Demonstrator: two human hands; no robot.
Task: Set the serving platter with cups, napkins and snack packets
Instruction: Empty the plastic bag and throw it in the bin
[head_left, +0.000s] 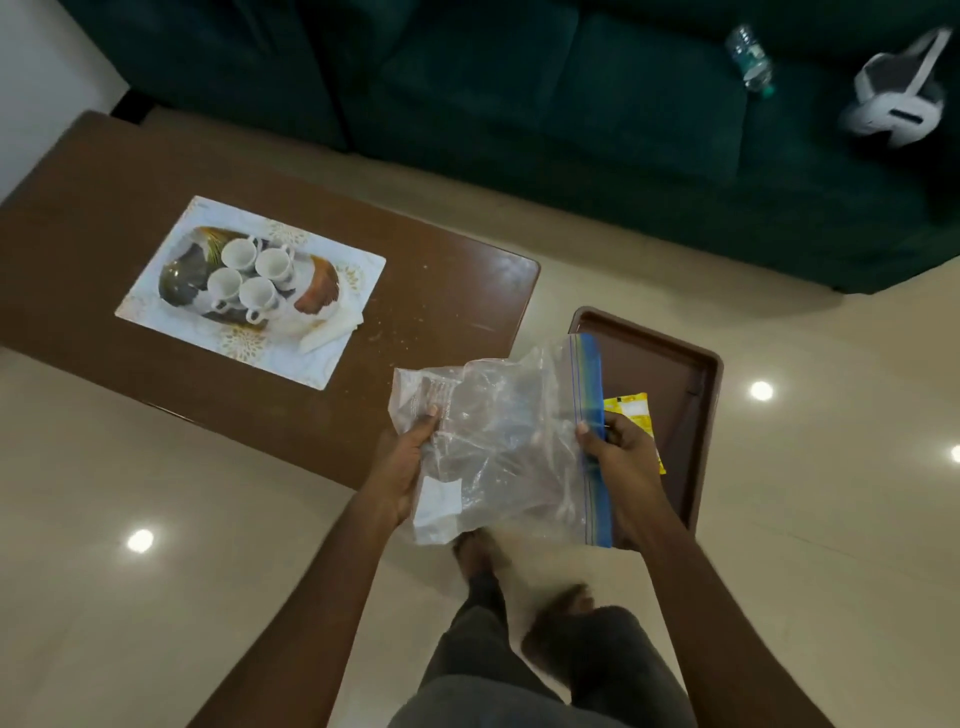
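Well, the bag (501, 436) is held lower centre, clear edge gripped by the left hand (408, 457), blue seal (589, 374) pinched by the right hand (621, 460). Probably light, limp, slippery; best taken at the stiffer seal. The platter (318, 297) is parked upper left.

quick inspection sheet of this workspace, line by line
surface: brown table with a placemat on it
job's things: platter on the placemat holding four cups; napkins at its edge; yellow snack packet in the brown tray beside the table
clutter: crumbs on the table
grippers: left hand and right hand both hold a clear zip bag, the right pinching its blue strip
cables: nothing seen
surroundings: green sofa with a water bottle and a white device on it; glossy floor
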